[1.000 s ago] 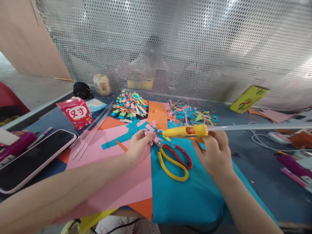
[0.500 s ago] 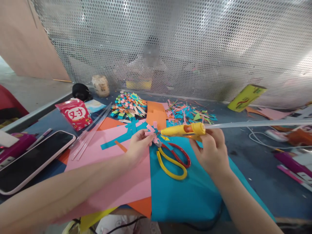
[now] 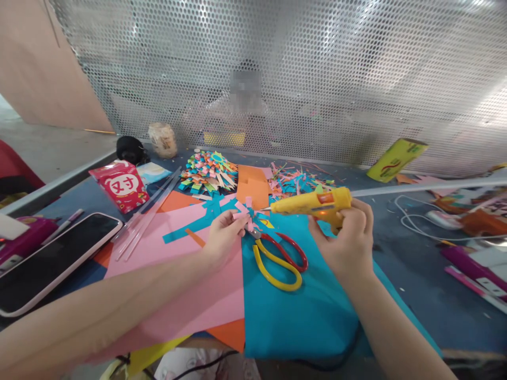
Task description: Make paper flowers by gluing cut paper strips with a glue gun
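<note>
My right hand (image 3: pixel 348 237) is wrapped round a yellow hot glue gun (image 3: pixel 312 201), a long clear glue stick (image 3: pixel 396 188) running out of its back. The gun's nozzle points left, close to a small pink and blue paper strip piece (image 3: pixel 241 215) pinched in my left hand (image 3: pixel 225 232). Below the nozzle lie scissors (image 3: pixel 279 264) with one yellow and one red handle, their blades partly hidden. Under my hands are a pink paper sheet (image 3: pixel 214 295) and a blue paper sheet (image 3: pixel 301 316). Blue paper strips (image 3: pixel 186 229) lie beside my left hand.
At the back are a heap of folded paper pieces (image 3: pixel 206 171), paper scraps (image 3: pixel 293 179) and orange paper (image 3: pixel 252 184). On the left lie a phone (image 3: pixel 59 264), clear glue sticks (image 3: pixel 138 227) and a red packet (image 3: pixel 121 184). A perforated metal panel (image 3: pixel 317 79) stands behind.
My right hand has raised and tilted the glue gun, its nozzle now slightly higher and its body shifted right. My left hand stays nearly in place with the paper piece.
</note>
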### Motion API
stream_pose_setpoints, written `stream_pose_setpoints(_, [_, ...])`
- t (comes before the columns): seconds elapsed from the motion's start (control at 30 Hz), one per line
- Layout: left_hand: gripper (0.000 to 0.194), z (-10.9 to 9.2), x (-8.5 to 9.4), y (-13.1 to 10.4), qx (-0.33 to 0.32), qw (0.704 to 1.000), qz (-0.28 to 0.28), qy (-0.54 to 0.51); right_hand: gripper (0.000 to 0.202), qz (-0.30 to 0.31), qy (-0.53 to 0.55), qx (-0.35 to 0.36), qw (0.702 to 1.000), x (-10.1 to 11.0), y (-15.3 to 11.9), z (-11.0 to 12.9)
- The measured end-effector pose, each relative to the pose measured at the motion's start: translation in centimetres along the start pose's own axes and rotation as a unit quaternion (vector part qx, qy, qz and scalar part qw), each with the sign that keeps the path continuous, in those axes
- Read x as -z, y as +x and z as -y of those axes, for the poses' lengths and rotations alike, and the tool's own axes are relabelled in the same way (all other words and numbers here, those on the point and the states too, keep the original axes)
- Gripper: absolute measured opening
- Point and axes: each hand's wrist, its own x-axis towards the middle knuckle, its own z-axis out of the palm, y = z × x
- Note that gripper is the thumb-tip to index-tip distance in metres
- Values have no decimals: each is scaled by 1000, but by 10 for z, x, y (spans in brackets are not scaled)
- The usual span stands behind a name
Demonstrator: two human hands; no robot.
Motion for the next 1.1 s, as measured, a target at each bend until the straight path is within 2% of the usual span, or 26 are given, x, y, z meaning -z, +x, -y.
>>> stream_pose_setpoints(0.07, [32, 1, 1, 1, 1, 1000, -2, -2, 31, 45, -18, -84, 995, -4, -1, -7])
stream_pose_setpoints(0.13, [31, 1, 2, 1, 4, 1000, -4, -5, 34, 124, -49, -186, 974, -10, -4, -17])
stream_pose_setpoints(0.23, [29, 3, 4, 3, 0, 1000, 3, -9, 34, 265, -120, -320, 902, -20, -9, -31])
stream_pose_setpoints(0.33, [28, 4, 6, 4, -10, 1000, 16, -8, 32, 330, -164, -369, 853, -27, -15, -37])
stream_pose_setpoints(0.43, [28, 3, 6, 3, -12, 1000, 26, -9, 37, 344, -193, -373, 840, -26, -15, -34])
stream_pose_setpoints(0.47, [28, 3, 5, 2, -11, 999, 29, -11, 41, 342, -196, -364, 844, -25, -13, -31])
stream_pose_setpoints(0.53, [29, 1, 4, 0, -4, 999, 31, -17, 41, 331, -155, -308, 878, -20, -7, -26])
stream_pose_setpoints(0.6, [29, 0, 3, -1, 3, 999, 30, -23, 29, 336, -25, -194, 921, -16, -2, -18])
stream_pose_setpoints(0.63, [30, 0, 2, -2, 4, 999, 28, -25, 22, 341, 60, -126, 930, -15, 0, -14])
stream_pose_setpoints(0.7, [31, 0, 1, -3, 4, 999, 27, -25, 18, 344, 207, -11, 916, -12, 2, -4])
stream_pose_setpoints(0.77, [31, 1, 1, -4, 1, 999, 37, -27, 21, 314, 292, 52, 902, -11, 1, 7])
stream_pose_setpoints(0.87, [29, 4, 1, -5, -8, 997, 68, -38, 27, 279, 348, 84, 891, -8, 1, 17])
stream_pose_setpoints(1.0, [28, 7, 3, -6, -9, 994, 101, -38, 30, 281, 363, 92, 884, -6, 3, 16])
stream_pose_setpoints(1.1, [28, 6, 2, -8, -5, 995, 101, -20, 30, 286, 369, 90, 880, -5, 3, 14])
